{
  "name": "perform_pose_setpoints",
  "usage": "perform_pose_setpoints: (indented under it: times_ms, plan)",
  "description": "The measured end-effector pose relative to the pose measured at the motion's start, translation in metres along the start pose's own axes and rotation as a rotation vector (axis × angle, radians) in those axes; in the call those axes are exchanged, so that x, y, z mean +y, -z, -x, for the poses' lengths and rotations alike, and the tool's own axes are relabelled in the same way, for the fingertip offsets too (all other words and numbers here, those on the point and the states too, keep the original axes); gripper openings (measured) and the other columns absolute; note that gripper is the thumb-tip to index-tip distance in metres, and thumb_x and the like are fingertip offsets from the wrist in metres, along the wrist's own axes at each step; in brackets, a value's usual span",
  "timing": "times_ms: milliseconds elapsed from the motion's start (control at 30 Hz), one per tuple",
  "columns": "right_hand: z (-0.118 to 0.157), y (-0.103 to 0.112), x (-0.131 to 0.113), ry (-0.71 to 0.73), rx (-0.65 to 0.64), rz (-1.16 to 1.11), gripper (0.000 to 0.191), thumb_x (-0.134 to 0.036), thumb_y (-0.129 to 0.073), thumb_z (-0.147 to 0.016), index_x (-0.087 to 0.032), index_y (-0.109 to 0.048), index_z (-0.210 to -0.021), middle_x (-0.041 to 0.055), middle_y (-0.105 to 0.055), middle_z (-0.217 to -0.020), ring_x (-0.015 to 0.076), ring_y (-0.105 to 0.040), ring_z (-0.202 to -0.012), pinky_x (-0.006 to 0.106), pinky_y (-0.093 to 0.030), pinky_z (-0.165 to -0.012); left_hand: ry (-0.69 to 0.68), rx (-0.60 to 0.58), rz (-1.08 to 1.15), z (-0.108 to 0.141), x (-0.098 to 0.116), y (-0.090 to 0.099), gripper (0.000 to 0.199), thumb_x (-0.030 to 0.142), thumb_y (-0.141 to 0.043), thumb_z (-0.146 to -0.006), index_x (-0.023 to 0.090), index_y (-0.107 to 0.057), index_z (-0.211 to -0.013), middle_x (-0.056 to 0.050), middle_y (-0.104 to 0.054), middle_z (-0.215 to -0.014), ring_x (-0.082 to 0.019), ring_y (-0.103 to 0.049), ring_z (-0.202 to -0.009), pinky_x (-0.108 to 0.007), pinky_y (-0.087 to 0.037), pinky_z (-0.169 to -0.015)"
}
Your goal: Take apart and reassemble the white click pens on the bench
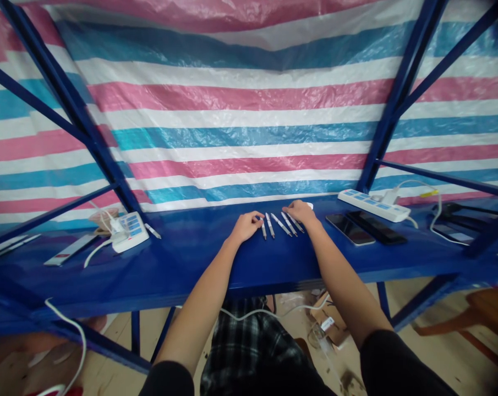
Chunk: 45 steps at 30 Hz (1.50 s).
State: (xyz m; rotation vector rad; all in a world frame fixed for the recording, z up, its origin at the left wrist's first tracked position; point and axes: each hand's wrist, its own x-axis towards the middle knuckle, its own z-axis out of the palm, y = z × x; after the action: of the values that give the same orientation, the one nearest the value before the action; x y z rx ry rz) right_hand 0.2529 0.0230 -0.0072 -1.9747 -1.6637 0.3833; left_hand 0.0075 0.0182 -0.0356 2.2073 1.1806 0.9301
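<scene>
Several slim white-and-grey pens [279, 224] lie side by side in a loose row on the blue tabletop [273, 264]. My left hand [247, 226] is at the row's left end, its thumb and fingers closed about the top of the leftmost pen [264, 229]. Over the upper ends of the pens on the right, my right hand [300, 213] rests with curled fingers, closed on a pen [295, 222]; the hand partly hides its upper end. Behind that hand the edge of a small white object [311, 205] shows, too covered to name.
Power strips stand left [131, 232] and right [375, 205], with white cables. Two dark phones [350, 229] lie to the right. Another pen [153, 231] and a flat grey box [71, 250] lie left. Blue posts [383, 132] frame a striped sheet [249, 132] behind the table.
</scene>
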Motion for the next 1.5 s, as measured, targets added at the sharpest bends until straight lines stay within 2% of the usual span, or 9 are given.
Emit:
perform_pose_setpoints:
  times_ms: [100,267,433,667,833,933,1167,1333,1500]
  plan:
    - [-0.001,0.002,0.006,-0.033,0.006,0.019,0.037,-0.050,-0.065,-0.087,-0.016,-0.078,-0.091,0.0146,-0.076,-0.084,0.0251,-0.072,-0.079,0.031,-0.050,-0.071,-0.007,-0.021,0.021,0.002,0.004,0.001,0.028,0.031,-0.063,-0.089,0.022,-0.076,-0.112,-0.003,-0.075,-0.077,-0.021,-0.071,-0.076,-0.030,-0.051,-0.076]
    - [0.001,-0.007,0.000,0.028,-0.208,-0.139,0.033,-0.044,-0.068,-0.087,-0.012,-0.074,-0.080,0.0112,-0.070,-0.063,0.0204,-0.066,-0.048,0.029,-0.050,-0.053,-0.028,-0.031,0.051,0.001,0.003,-0.002,0.026,0.029,-0.065,-0.087,0.021,-0.077,-0.109,-0.004,-0.077,-0.081,-0.020,-0.071,-0.078,-0.029,-0.051,-0.076]
    - [0.007,-0.023,-0.019,0.118,-0.255,-0.218,0.025,-0.035,-0.070,-0.088,-0.011,-0.074,-0.080,0.0074,-0.067,-0.055,0.0185,-0.065,-0.043,0.024,-0.049,-0.049,-0.043,-0.035,0.039,0.000,0.000,-0.004,0.024,0.025,-0.064,-0.086,0.020,-0.078,-0.105,-0.003,-0.077,-0.084,-0.019,-0.071,-0.081,-0.028,-0.050,-0.078]
    - [0.008,-0.031,-0.025,0.073,-0.271,-0.344,0.018,-0.024,-0.071,-0.087,-0.008,-0.073,-0.094,0.0060,-0.070,-0.061,0.0172,-0.067,-0.044,0.021,-0.054,-0.047,-0.061,-0.028,-0.072,-0.001,-0.002,-0.002,0.024,0.034,-0.064,-0.090,0.021,-0.079,-0.105,-0.002,-0.072,-0.082,-0.018,-0.066,-0.077,-0.028,-0.050,-0.079]
    - [0.009,-0.038,-0.029,0.089,-0.282,-0.469,0.013,-0.017,-0.073,-0.082,-0.009,-0.072,-0.092,0.0047,-0.069,-0.060,0.0167,-0.068,-0.048,0.021,-0.056,-0.047,-0.105,0.066,-0.279,-0.002,-0.006,-0.003,0.035,0.043,-0.071,-0.087,0.025,-0.077,-0.116,-0.009,-0.065,-0.115,-0.026,-0.060,-0.109,-0.040,-0.046,-0.102]
    - [0.008,-0.039,-0.029,0.104,-0.265,-0.399,0.015,-0.019,-0.073,-0.083,-0.009,-0.072,-0.094,0.0027,-0.064,-0.052,0.0160,-0.063,-0.042,0.021,-0.051,-0.043,-0.100,0.027,-0.315,-0.002,-0.008,-0.003,0.037,0.045,-0.069,-0.089,0.029,-0.074,-0.122,-0.009,-0.059,-0.127,-0.029,-0.056,-0.118,-0.045,-0.043,-0.107]
    - [0.003,-0.044,-0.024,0.178,-0.229,-0.404,0.016,-0.022,-0.069,-0.088,-0.011,-0.070,-0.099,0.0009,-0.067,-0.060,0.0097,-0.053,-0.039,0.020,-0.043,-0.040,-0.110,-0.012,-0.256,-0.003,-0.007,0.000,0.032,0.045,-0.066,-0.091,0.026,-0.077,-0.114,-0.008,-0.064,-0.107,-0.023,-0.061,-0.100,-0.038,-0.048,-0.095]
    - [0.003,-0.046,-0.024,0.170,-0.225,-0.414,0.013,-0.023,-0.069,-0.089,-0.012,-0.069,-0.096,0.0008,-0.067,-0.061,0.0087,-0.051,-0.040,0.019,-0.040,-0.039,-0.150,0.021,-0.167,-0.003,-0.010,0.000,0.027,0.039,-0.065,-0.092,0.022,-0.078,-0.108,-0.007,-0.064,-0.104,-0.017,-0.063,-0.083,-0.032,-0.051,-0.084]
    - [0.000,-0.050,-0.023,0.183,-0.213,-0.400,0.011,-0.024,-0.067,-0.089,-0.013,-0.069,-0.093,0.0003,-0.067,-0.061,0.0086,-0.050,-0.041,0.019,-0.036,-0.036,-0.168,0.057,-0.127,-0.006,-0.015,-0.001,0.024,0.034,-0.066,-0.092,0.021,-0.078,-0.108,-0.006,-0.066,-0.104,-0.015,-0.063,-0.078,-0.031,-0.052,-0.081]
